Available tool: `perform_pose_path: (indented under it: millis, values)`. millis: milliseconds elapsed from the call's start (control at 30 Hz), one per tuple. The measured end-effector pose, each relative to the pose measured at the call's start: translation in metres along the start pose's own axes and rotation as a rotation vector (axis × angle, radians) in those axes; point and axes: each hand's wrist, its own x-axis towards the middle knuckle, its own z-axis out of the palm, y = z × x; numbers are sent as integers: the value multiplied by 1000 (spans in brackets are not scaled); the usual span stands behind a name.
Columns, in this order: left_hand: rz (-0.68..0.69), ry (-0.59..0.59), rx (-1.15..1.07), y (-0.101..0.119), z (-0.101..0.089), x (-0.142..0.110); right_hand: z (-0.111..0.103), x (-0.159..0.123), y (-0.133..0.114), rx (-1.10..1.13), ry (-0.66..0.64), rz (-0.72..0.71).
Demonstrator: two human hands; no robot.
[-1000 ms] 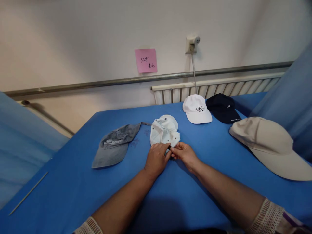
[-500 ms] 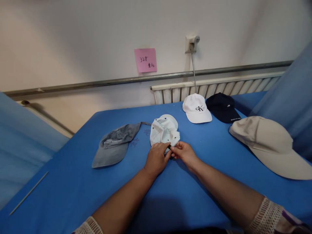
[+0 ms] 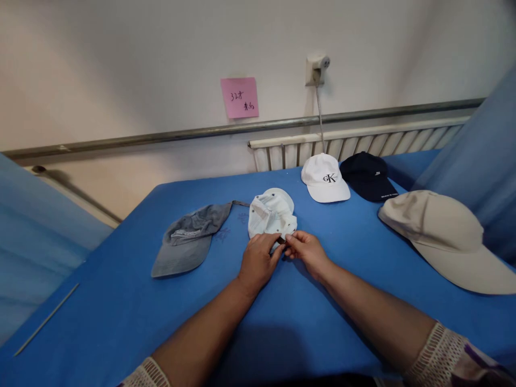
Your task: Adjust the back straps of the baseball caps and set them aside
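Note:
A pale mint-white baseball cap [image 3: 269, 215] lies in front of me on the blue-covered table, its brim pointing away and its back edge towards me. My left hand [image 3: 260, 258] is closed on the near edge of this cap, thumb and fingers pinching by a small dark piece at the strap. Beside it, my right hand [image 3: 304, 250] pinches the same edge from the right with thumb and index finger. The fingertips of both hands almost meet there, and they partly hide the strap. Just left of the cap rests a grey-blue cap [image 3: 187, 242], its strap reaching towards the pale one.
A white cap with black letters [image 3: 325, 178] and a black cap [image 3: 367, 176] sit at the back right. A large beige cap [image 3: 447, 236] is on the right. A thin stick [image 3: 46, 320] lies at the left. Behind the blue table [image 3: 121, 317] are a radiator [image 3: 355, 145] and a rail [image 3: 181, 134].
The right thumb and fingers have shifted slightly up along the cap's edge, and more of the dark piece shows between the hands. The caps stay where they were.

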Motion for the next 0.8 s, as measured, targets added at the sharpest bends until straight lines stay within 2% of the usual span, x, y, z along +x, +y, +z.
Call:
perform_pose_path:
  millis: [500,800]
  values:
    - [48,-82,292,0,4,0,0,3,2,-106,89,-30]
    - [45,-82,312,1,5,0,2,5,6,-102,99,-28]
